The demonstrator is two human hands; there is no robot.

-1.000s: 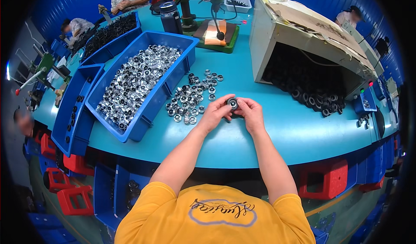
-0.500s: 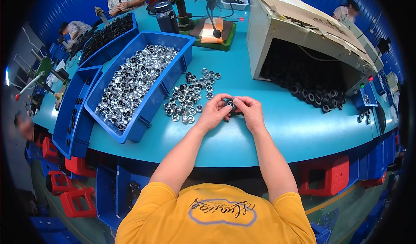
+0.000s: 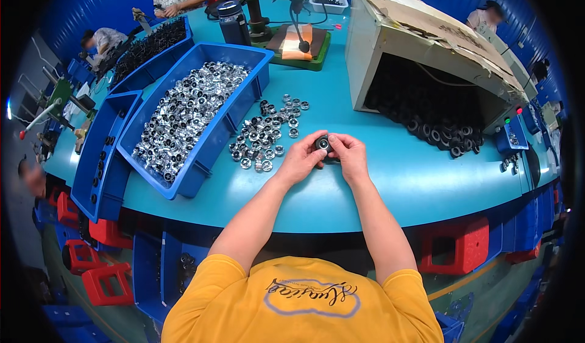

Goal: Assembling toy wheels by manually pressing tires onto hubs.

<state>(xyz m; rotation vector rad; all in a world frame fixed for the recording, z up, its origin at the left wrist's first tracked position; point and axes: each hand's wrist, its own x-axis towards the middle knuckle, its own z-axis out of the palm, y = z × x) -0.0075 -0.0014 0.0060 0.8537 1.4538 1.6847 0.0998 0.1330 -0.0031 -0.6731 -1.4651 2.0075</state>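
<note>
Far left on the smooth teal tabletop: a long, narrow blue plastic bin, small black round pieces lying along its inside. Behind it, a blue plastic bin heaped with thin black parts. Next right, a large rectangular blue plastic bin, tilted in view, filled with shiny clear-and-silver wheels with dark centres. Beyond its far end, a dark cylindrical bottle. Right of the large bin, a loose scatter of similar shiny wheels, directly on the tabletop.

Then your left hand, thumb and fingers grasping a small black ring-shaped piece with a pale centre, face up. The piece sits between both hands, near the scatter. Your right hand pinches its right edge; the undersides of the fingers are hidden.

Farther right, an off-white box, open side toward you, black rubber rings spilling from it. Far right, a small blue tub.
</note>
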